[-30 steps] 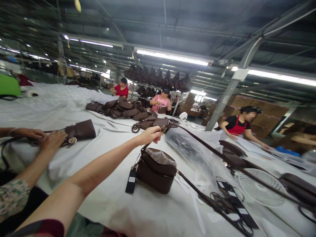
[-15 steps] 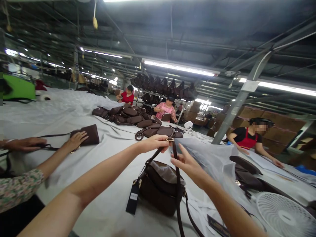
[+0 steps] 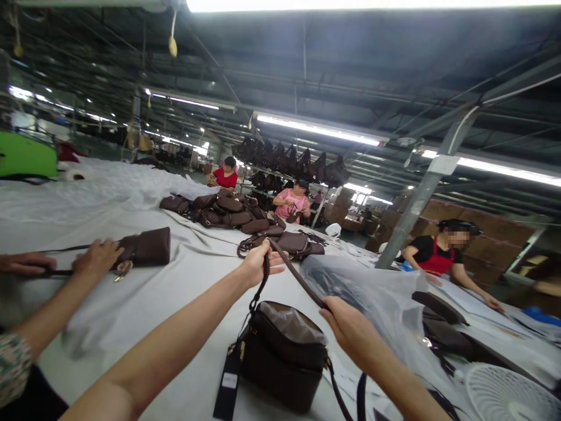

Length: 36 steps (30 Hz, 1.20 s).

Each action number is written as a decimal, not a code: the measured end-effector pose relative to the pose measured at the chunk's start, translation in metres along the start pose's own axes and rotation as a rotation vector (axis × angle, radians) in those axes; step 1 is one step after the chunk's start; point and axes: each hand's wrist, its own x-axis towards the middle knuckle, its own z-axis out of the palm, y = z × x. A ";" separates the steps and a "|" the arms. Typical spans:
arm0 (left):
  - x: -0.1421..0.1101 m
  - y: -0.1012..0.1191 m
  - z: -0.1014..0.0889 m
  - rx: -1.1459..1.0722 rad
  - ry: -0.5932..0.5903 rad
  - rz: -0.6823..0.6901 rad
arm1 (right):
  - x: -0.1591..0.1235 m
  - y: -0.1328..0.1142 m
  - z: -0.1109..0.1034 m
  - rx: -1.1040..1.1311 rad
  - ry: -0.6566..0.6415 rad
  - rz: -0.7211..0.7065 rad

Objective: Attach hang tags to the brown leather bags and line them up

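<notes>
A dark brown handbag point(image 3: 280, 356) stands on the white-covered table in front of me, its top open on greyish lining or wrapping. My left hand point(image 3: 258, 263) pinches the bag's shoulder strap point(image 3: 298, 273) above it, thumb and index closed, other fingers stretched out. Farther along the same strap, my right hand point(image 3: 346, 318) is closed around it, right of the bag. Between both hands the strap runs slanting down to the right. A black hang tag point(image 3: 228, 383) with a white label dangles at the bag's left side.
At left, a co-worker's hands point(image 3: 96, 257) handle another brown bag point(image 3: 146, 247). A heap of brown bags point(image 3: 228, 210) lies farther back. Clear plastic point(image 3: 363, 280) and a white fan point(image 3: 508, 389) are at right, below a slanting post point(image 3: 412, 210). Several people work around.
My right hand came in from the right and has taken hold of the strap. My left hand has shifted along with the strap, and the buckle no longer shows at its fingers.
</notes>
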 end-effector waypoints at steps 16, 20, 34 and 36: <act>-0.001 0.012 -0.009 -0.067 -0.095 -0.172 | 0.026 0.006 -0.017 -0.238 -0.070 -0.086; -0.010 -0.005 0.026 0.362 -0.394 -0.100 | 0.071 -0.034 -0.023 -0.336 -0.075 -0.026; 0.002 -0.020 -0.002 0.052 -0.009 -0.055 | 0.061 -0.007 0.002 -0.318 0.048 -0.011; 0.001 -0.036 0.014 -0.060 -0.003 -0.050 | 0.067 -0.035 0.012 -0.382 -0.033 -0.020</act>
